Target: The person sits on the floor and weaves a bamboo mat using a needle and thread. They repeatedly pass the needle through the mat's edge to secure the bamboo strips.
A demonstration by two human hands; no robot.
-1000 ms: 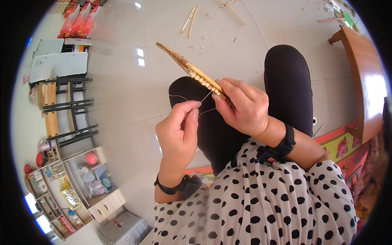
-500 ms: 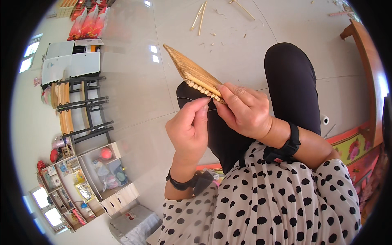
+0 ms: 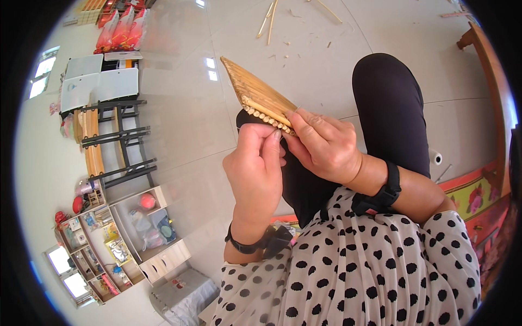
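Observation:
A flat bundle of thin bamboo sticks (image 3: pixel 260 96), laid side by side like a small mat, juts up and to the left over the floor. My right hand (image 3: pixel 325 145) grips its near end from the right. My left hand (image 3: pixel 256 168) is closed with pinched fingertips touching the row of stick ends; the thread seen earlier is too fine to make out now. Both wrists wear black bands. My knees in black trousers (image 3: pixel 389 103) lie below the hands, and a white dotted top fills the lower frame.
Loose bamboo sticks (image 3: pixel 267 19) and shavings lie on the pale tiled floor at the top. A black metal rack with wooden slats (image 3: pixel 111 138) and a shelf unit of small items (image 3: pixel 117 233) stand at left. Wooden furniture (image 3: pixel 492 81) edges the right.
My left hand has risen from below the bundle, where it drew a dark thread, to the stick ends. The bundle sits closer and larger in view.

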